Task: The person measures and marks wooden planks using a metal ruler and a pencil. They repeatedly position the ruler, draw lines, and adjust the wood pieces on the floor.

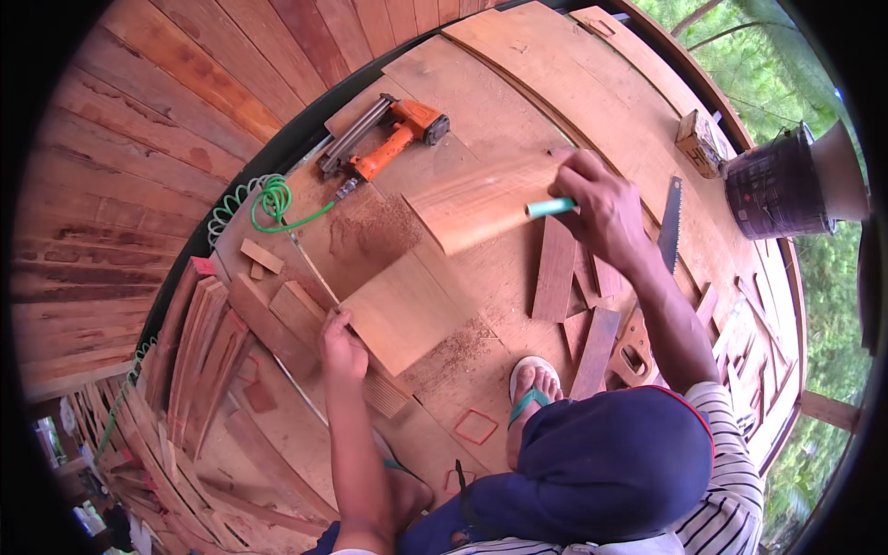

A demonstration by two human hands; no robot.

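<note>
My left hand (342,347) pinches the left edge of a thin, square wooden board (412,313). A second wooden board (476,199), smeared by motion, tilts above the floor with its right end at the fingers of my right hand (601,203), which is closed on it. A short green cylinder (549,207) also sticks out of that hand; its kind is unclear. The two boards come close together at the middle of the view. Sawdust (375,231) lies on the plywood around them.
An orange nail gun (393,139) with a coiled green air hose (273,199) lies at the far left. Right of my arm are a handsaw (671,222), wood offcuts (555,268), a small box (700,143) and a dark bucket (777,185). Curved wood strips (199,347) stand at left.
</note>
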